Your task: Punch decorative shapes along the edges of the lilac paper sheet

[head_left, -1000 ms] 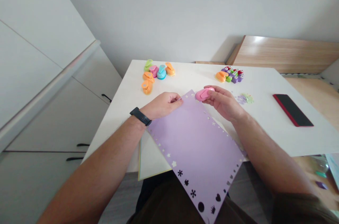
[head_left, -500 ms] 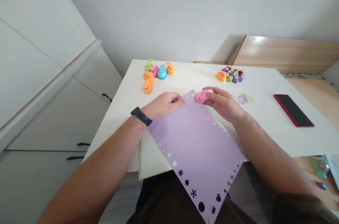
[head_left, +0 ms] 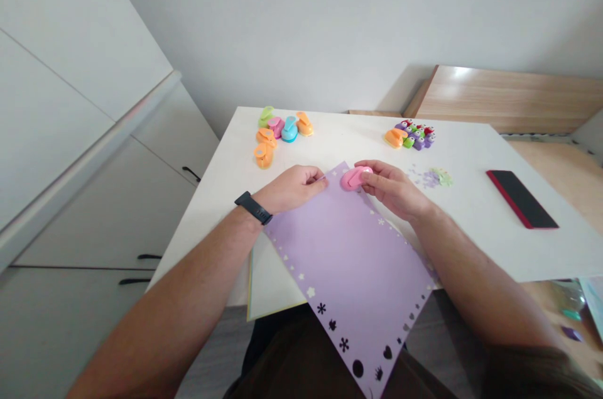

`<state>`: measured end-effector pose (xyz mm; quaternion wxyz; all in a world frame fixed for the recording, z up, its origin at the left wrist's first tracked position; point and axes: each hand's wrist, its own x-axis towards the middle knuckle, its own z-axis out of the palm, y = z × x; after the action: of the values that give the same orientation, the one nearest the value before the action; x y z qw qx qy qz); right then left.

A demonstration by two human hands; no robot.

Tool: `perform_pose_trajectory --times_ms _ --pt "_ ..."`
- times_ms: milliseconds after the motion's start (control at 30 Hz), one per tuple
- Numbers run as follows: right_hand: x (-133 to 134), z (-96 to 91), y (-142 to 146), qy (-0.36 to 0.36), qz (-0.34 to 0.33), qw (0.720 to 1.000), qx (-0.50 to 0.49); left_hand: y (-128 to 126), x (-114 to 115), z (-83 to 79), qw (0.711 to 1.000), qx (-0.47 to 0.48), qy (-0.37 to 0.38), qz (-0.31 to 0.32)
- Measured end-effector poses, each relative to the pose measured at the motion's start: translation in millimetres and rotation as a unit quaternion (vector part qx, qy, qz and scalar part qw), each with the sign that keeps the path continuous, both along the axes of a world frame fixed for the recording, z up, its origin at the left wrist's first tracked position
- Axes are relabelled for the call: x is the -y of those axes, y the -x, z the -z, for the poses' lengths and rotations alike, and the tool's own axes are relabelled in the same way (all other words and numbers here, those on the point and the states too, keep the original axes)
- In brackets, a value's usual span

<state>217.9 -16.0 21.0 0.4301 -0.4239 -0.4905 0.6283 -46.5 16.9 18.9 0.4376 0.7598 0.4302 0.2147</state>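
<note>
A sheet of purple paper (head_left: 351, 248) lies slantwise across the table edge, its near corner hanging over my lap. Shaped holes such as flowers, hearts and a crown run along its borders. My left hand (head_left: 301, 186) pinches the paper's upper left edge between thumb and fingers. In my right hand (head_left: 391, 185) is a pink craft punch (head_left: 355, 178), held by thumb and fingers at the paper's far right edge. Whether the paper sits inside the punch's slot is hard to see.
Several craft punches (head_left: 289, 129) in orange, blue, pink and green stand at the back left. An orange punch (head_left: 396, 137) and small punches (head_left: 419, 134) are at the back right. Paper cutouts (head_left: 436, 178) lie right of my hand, near a black-and-red case (head_left: 522, 198). White paper (head_left: 273, 286) lies underneath.
My right hand has shifted slightly left and down with the pink punch, further over the purple paper's edge. My left hand keeps its pinch on the paper.
</note>
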Motion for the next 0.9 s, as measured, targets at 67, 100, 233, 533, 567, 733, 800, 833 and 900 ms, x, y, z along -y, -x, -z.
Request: perform_pose_trajectory --times_ms 67,100,233,533,567,733,800,833,900 --pt "-0.1 0.3 0.0 0.001 -0.006 1.000 0.000 -0.6 0.5 -0.3 1.000 0.000 0.002 0.001" --pt "-0.4 0.5 -0.3 0.002 -0.007 1.000 0.001 -0.9 0.7 -0.3 1.000 0.001 0.004 0.001" --pt "-2.0 2.5 -1.7 0.009 -0.008 1.000 0.004 -1.5 1.4 -0.8 1.000 0.005 0.010 -0.002" --pt "-3.1 6.2 2.0 0.013 -0.012 1.000 0.020 -0.9 0.8 -0.1 1.000 -0.009 -0.002 0.002" --pt "-3.1 6.8 2.6 0.010 -0.013 1.000 0.026 -0.9 0.9 -0.5 1.000 -0.010 -0.004 0.004" --pt "-3.6 8.8 3.1 -0.001 -0.017 0.998 0.053 -1.2 1.8 -2.5 1.000 -0.019 -0.013 0.007" --pt "-3.5 8.0 3.0 0.002 -0.018 0.998 0.054 -1.0 2.1 -2.6 1.000 -0.021 -0.013 0.009" --pt "-3.4 7.3 2.9 0.003 -0.020 0.998 0.054 -0.9 2.1 -2.6 1.000 -0.020 -0.013 0.010" --pt "-3.2 5.9 2.8 0.000 -0.022 0.998 0.059 -0.7 2.3 -2.5 1.000 -0.018 -0.014 0.012"
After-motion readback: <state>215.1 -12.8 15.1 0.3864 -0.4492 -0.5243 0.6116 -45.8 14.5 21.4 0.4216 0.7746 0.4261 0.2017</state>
